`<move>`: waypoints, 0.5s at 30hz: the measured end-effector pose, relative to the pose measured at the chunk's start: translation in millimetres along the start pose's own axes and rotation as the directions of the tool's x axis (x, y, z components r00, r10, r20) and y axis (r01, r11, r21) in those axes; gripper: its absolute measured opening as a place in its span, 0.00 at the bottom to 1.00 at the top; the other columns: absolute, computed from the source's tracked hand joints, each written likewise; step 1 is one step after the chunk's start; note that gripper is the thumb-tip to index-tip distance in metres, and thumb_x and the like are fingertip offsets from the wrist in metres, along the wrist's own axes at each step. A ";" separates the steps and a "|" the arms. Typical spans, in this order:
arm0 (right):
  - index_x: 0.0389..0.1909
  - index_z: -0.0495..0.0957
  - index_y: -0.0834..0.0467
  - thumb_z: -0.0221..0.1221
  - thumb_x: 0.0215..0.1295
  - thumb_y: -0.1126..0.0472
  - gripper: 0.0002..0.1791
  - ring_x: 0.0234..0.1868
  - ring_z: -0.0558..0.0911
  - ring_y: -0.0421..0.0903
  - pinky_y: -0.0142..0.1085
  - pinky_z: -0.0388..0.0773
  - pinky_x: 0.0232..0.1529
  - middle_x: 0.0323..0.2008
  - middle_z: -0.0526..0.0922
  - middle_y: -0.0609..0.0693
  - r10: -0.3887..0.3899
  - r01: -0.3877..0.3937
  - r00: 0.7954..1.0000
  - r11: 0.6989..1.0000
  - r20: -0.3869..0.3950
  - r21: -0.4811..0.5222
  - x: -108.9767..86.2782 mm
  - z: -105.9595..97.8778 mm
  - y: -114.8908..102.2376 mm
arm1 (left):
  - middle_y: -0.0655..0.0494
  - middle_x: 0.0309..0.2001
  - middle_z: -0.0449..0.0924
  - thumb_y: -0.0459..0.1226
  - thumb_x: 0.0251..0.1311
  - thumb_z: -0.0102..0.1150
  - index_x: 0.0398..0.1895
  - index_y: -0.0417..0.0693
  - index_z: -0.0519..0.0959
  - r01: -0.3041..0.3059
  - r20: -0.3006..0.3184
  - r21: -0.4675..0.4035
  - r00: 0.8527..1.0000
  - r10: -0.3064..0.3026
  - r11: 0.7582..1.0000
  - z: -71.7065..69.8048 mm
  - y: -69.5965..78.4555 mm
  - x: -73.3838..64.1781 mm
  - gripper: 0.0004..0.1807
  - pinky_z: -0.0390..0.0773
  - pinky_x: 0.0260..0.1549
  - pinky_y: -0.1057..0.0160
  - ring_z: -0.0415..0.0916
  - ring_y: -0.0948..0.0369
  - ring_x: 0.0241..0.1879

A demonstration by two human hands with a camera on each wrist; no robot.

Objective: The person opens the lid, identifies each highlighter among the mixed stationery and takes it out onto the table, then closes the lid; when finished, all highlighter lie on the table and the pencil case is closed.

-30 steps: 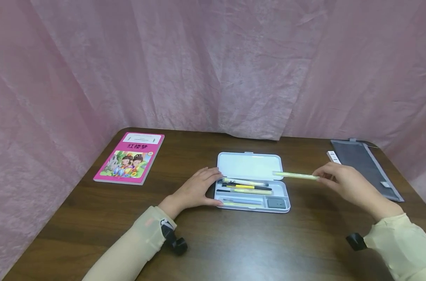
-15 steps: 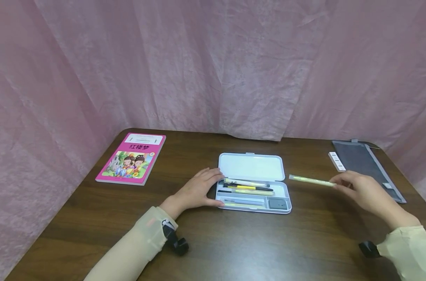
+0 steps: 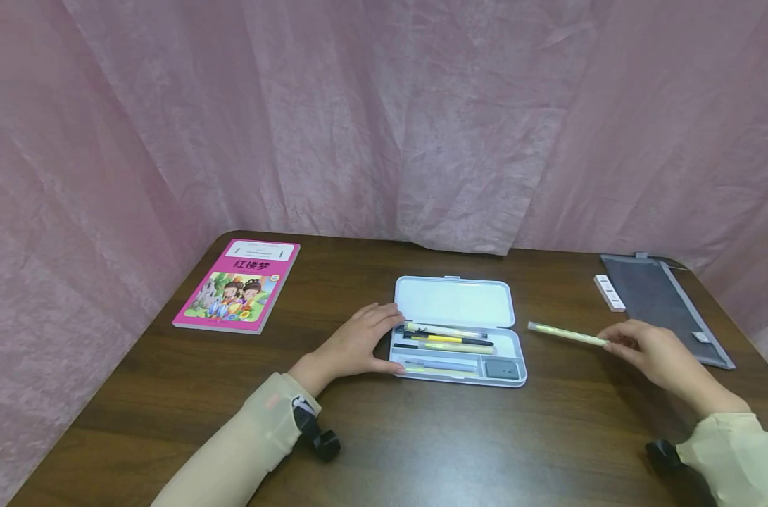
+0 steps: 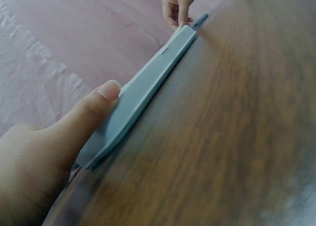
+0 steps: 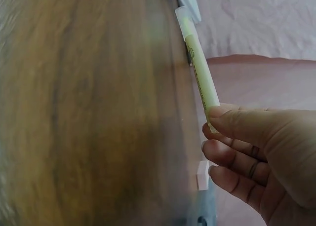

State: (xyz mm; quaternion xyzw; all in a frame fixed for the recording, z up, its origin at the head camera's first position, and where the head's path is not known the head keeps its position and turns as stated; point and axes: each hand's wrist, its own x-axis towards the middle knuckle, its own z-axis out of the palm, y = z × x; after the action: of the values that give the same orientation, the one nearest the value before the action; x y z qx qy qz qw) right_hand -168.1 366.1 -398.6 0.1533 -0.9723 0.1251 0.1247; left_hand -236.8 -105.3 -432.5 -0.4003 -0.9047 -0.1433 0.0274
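A pale blue pencil case (image 3: 456, 355) lies with its lid (image 3: 453, 301) folded back on the table. My left hand (image 3: 355, 343) holds its left end, thumb on the front corner and fingers towards the back; in the left wrist view the thumb (image 4: 94, 107) presses on the case's side. Inside are several pens (image 3: 450, 339) in the long compartment, a slim pen (image 3: 441, 365) in the front one and a grey eraser (image 3: 500, 369) at the right. To the right of the case, my right hand (image 3: 659, 355) pinches a pale yellow highlighter (image 5: 202, 70) by one end, its clear-capped end pointing left.
At the table's left lies a pink book (image 3: 236, 285) with a cartoon cover. A grey mesh pouch (image 3: 652, 299) lies at the far right, with a small white box (image 3: 609, 293) beside it. A pink curtain (image 3: 358, 120) hangs behind the table.
The highlighter has moved right and nearer in my right hand, away from over the pencil case's lid to beside the case. My left hand stays on the case.
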 end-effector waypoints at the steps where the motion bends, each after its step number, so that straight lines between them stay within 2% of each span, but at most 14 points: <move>1: 0.34 0.83 0.58 0.68 0.52 0.67 0.08 0.27 0.68 0.25 0.30 0.70 0.25 0.26 0.80 0.43 0.003 -0.003 1.000 1.000 0.003 0.001 -0.2 1.1 1.0 | 0.55 0.71 0.64 0.67 0.47 0.61 0.68 0.51 0.66 0.001 0.001 -0.001 1.000 -0.001 1.000 -0.1 0.1 0.0 0.48 0.51 0.75 0.55 0.56 0.58 0.73; 8: 0.32 0.83 0.57 0.68 0.52 0.67 0.07 0.28 0.70 0.25 0.32 0.73 0.27 0.27 0.82 0.44 0.009 -0.010 1.000 1.000 0.029 0.011 -0.5 8.5 5.5 | 0.55 0.70 0.64 0.67 0.47 0.62 0.68 0.51 0.66 -0.004 -0.004 0.003 1.000 0.004 1.000 -0.6 0.5 -0.2 0.48 0.52 0.75 0.54 0.57 0.58 0.73; 15: 0.32 0.82 0.57 0.68 0.52 0.66 0.07 0.27 0.70 0.29 0.32 0.70 0.26 0.26 0.79 0.43 0.024 -0.024 0.998 1.000 0.056 0.010 1.6 12.9 4.7 | 0.54 0.71 0.64 0.67 0.47 0.62 0.68 0.51 0.66 0.003 0.000 -0.004 1.000 -0.003 1.000 -2.6 2.2 -0.7 0.48 0.52 0.75 0.54 0.57 0.58 0.73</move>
State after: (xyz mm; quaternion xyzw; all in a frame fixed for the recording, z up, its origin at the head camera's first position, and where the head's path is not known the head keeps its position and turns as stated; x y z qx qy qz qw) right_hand -173.8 366.4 -411.2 0.1458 -0.9765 0.1274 0.0951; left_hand -234.9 -105.1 -429.6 -0.3991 -0.9049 -0.1453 0.0263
